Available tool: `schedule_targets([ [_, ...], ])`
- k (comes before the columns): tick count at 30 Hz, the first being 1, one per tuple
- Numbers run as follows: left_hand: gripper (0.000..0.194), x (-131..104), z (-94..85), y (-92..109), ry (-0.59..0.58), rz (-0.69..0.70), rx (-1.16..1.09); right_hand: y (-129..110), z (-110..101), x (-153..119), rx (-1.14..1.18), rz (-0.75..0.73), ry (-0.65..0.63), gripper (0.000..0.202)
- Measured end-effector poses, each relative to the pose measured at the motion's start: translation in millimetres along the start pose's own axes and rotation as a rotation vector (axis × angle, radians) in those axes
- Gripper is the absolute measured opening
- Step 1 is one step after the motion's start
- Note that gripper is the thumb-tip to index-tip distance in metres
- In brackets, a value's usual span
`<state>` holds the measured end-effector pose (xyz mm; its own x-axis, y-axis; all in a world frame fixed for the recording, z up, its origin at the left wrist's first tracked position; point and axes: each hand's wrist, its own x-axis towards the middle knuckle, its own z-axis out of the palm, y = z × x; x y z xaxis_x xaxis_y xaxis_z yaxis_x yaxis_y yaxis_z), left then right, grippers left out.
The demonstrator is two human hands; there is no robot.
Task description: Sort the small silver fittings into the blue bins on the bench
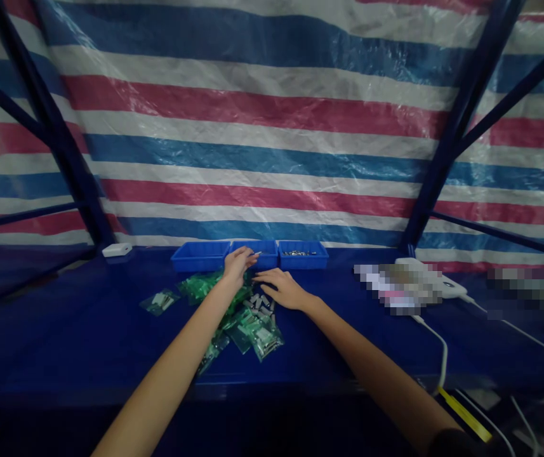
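Observation:
My left hand (237, 264) is raised in front of the middle blue bin (268, 259), its fingers pinched on a small, shiny metal part (257, 253) too small to name. Palm down at the right of the pile, my right hand (282, 288) has its fingers stretched out over small grey pieces (262, 306). Nothing shows in its grasp. Green-tinted clear plastic bags (200, 287) lie heaped under and beside my left hand. Nearer to me is a filled bag (265, 335) with metal parts inside. Another small bag (160, 301) lies apart on the left.
On the blue table (86, 336), the right bin (303, 255) holds small metal parts; the left bin (201, 256) stands beside the middle one. A white device (117, 250) sits at back left. White cables (444, 349) run along the right side, near another white device (450, 287).

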<state>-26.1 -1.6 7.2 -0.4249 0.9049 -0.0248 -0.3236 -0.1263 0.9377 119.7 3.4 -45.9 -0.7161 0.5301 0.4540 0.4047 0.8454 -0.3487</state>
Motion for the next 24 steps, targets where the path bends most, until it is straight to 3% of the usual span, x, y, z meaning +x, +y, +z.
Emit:
schedule_targets([
  [6,0.031,-1.1,0.6,6.0,-0.081,0.01,0.071,4.9,-2.0,3.0,-0.019,0.054,0.042,0.022],
  [14,0.03,-10.4,6.2,3.7,-0.141,0.019,0.263,3.1,-7.2,3.6,-0.004,0.114,0.112,0.015],
  [17,0.026,-9.1,7.2,-1.0,-0.118,0.087,0.397,3.5,-11.6,4.3,-0.009,0.162,0.241,0.018],
  [21,0.024,-6.6,8.6,-6.7,-0.063,0.171,0.508,5.2,-18.8,7.7,0.121,0.232,0.504,0.02],
  [24,0.033,-8.2,10.3,-9.0,-0.162,0.137,0.533,5.3,-22.9,9.8,0.21,0.215,0.594,0.02],
])
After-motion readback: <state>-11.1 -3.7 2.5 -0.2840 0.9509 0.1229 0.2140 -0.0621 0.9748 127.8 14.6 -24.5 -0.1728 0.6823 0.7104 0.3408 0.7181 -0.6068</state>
